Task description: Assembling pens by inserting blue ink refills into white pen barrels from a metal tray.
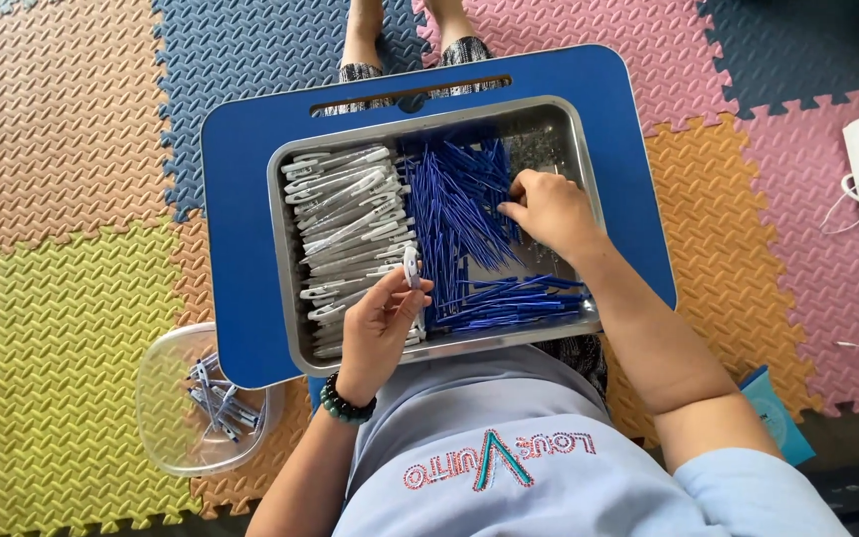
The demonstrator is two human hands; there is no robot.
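While the person is sitting on the floor with a blue rectangular plastic lap tray (251,199) across the legs, both hands are working inside a shallow rectangular steel pan (285,259) resting on it. The left hand (378,328) is pinching a white plastic pen barrel (412,268) upright between thumb and fingers, just beside the stack of white plastic pen barrels (345,224) filling the pan's left part. The right hand (547,211) is reaching palm-down into the heap of thin blue pen refills (454,214) in the pan's middle, fingers curled together on them; whether it is gripping one I cannot tell. A clear plastic bowl (166,383) holding a few assembled pens (219,398) is sitting on the foam mat floor (52,328) near the left wrist.
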